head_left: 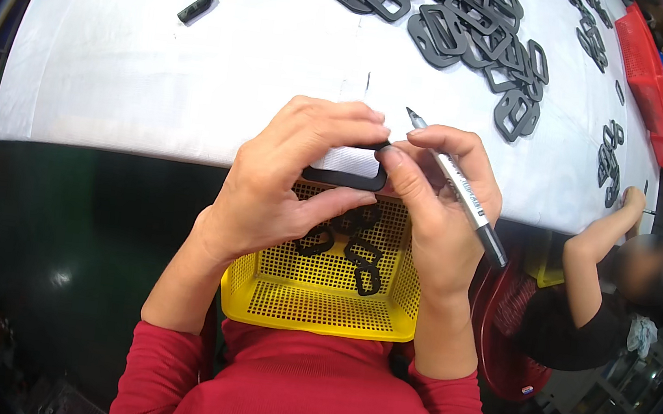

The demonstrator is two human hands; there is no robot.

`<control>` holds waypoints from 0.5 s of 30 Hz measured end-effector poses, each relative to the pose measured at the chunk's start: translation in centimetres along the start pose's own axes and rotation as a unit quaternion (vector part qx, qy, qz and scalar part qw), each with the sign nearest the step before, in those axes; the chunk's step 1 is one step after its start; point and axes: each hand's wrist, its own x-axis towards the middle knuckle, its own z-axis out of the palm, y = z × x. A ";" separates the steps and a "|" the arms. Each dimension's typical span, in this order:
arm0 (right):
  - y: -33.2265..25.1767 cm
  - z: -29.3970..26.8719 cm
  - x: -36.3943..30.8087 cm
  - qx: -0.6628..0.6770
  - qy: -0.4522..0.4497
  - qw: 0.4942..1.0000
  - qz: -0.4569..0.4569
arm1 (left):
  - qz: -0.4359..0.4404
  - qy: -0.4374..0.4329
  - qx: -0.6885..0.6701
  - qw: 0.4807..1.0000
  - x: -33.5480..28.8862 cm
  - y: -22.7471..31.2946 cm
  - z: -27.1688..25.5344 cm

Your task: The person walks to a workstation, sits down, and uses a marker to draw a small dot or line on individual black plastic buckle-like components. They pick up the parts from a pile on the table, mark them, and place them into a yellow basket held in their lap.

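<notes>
Between both hands, at the table's front edge, is a black rounded frame-shaped part (348,180) with an open middle. My left hand (283,165) curls around its left side, fingers on top and thumb below. At its right corner, the fingertips of my right hand (443,195) pinch the frame. A silver-and-black marker pen (461,190) lies across my right hand between thumb and index finger, its bare dark tip pointing up and left. Below, a yellow mesh basket (318,325) holds several similar black frames (365,252). The far side of the held frame is partly hidden by my fingers.
A large pile of black frames (441,35) spreads over the far part of the white table (158,81). A black pen cap (196,8) lies at the far left. To the right are red trays (643,87), a smaller frame pile (609,165) and another person's arm (595,245).
</notes>
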 end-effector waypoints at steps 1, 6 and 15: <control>-0.1 0.0 0.0 0.048 0.017 0.998 0.033 | 0.010 0.028 -0.015 0.999 0.1 0.0 0.1; 0.1 0.1 0.0 0.229 0.008 0.965 0.126 | -0.054 0.106 -0.325 0.938 -0.3 0.3 1.3; 0.7 -0.4 -0.1 0.045 0.070 0.995 0.058 | -0.053 0.077 -0.188 0.978 -1.4 -0.8 0.7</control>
